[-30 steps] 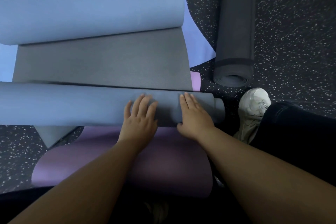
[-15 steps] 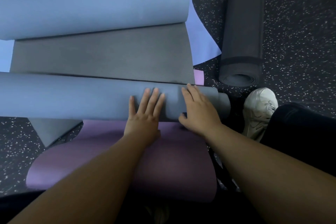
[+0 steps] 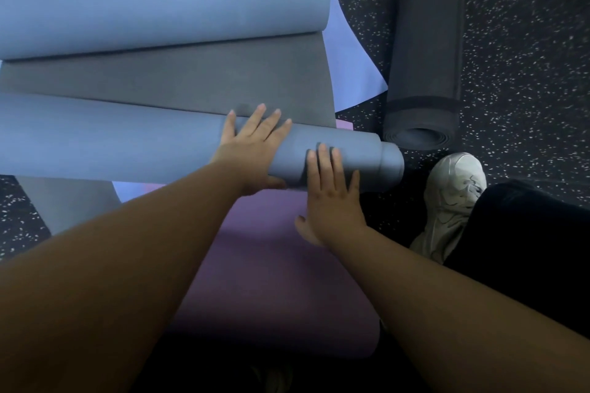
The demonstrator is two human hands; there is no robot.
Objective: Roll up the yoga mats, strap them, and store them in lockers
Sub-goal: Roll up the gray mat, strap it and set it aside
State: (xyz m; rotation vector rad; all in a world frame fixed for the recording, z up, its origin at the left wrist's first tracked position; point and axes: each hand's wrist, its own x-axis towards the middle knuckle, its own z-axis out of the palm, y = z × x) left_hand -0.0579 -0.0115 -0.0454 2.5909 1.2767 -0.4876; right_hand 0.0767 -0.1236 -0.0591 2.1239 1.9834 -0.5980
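Speckled black rubber floor [image 3: 526, 41] under layered mats; both hands flat, released, on blue-grey roll [image 3: 127, 143].

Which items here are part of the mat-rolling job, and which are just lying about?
In play:
- blue-grey foam mat roll under both hands
- its unrolled grey stretch
- left hand, flat on the roll
- right hand, fingers on the roll

Lying about:
- strapped dark rolled mat
- flat purple mat
- white sneaker

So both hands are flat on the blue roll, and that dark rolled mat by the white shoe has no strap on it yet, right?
Not quite: the head view shows a black strap already around the dark mat near its end. The rest holds: left hand and right hand lie flat on the blue roll.
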